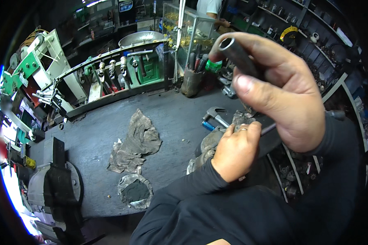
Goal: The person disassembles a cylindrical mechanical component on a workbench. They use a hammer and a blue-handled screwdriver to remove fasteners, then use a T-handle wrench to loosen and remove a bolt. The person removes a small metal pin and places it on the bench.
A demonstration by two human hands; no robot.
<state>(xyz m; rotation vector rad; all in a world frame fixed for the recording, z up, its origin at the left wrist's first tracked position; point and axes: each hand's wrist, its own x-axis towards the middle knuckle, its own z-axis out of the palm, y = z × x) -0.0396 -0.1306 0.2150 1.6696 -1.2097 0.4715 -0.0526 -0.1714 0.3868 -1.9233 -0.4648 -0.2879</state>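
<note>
My right hand is raised at the upper right, closed around a dark hollow metal tube with its open end tilted up. Lower down, my left hand has its fingers curled over something partly hidden, near a thin rod and a grimy cloth bundle. A claw hammer and a blue-handled tool lie just beyond it on the dark bench. A crumpled dirty rag rests left of my hands, and a round container of dark powder sits below that.
A black metal fixture stands at left. Along the back are a tool rail, green-and-white machinery, a pot of tools and a glass display case, with a person behind it. Cluttered shelves line the right.
</note>
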